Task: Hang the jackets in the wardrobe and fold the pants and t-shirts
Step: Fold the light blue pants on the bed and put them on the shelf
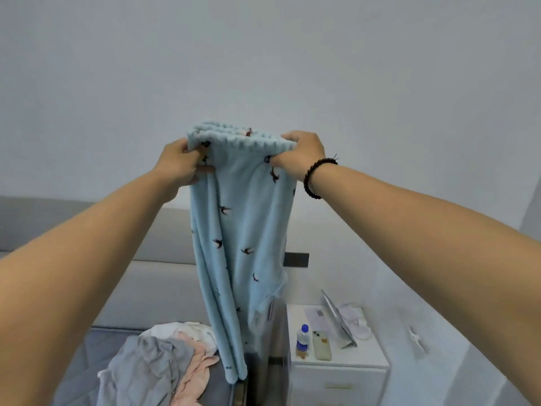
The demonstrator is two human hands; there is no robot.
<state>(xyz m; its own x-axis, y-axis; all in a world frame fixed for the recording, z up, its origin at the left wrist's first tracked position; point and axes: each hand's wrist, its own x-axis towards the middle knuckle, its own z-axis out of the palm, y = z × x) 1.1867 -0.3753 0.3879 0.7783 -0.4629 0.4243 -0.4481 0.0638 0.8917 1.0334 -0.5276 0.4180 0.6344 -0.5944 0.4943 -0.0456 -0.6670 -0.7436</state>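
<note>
A pair of light blue fleece pants (243,230) with small dark bird prints hangs in front of me, held up high by its elastic waistband. My left hand (180,164) grips the waistband's left end, and my right hand (301,153), with a dark bead bracelet on the wrist, grips the right end. Both legs lie together and hang straight down, their cuffs ending just above the bed's corner. A heap of grey, pink and white clothes (164,364) lies on the grey bed (87,367) at the lower left.
A padded headboard (158,276) stands behind the bed. To the right is a white nightstand (339,373) with a small bottle (303,341), a phone (321,345), a propped tablet (339,320) and white cloth. Pale walls fill the rest.
</note>
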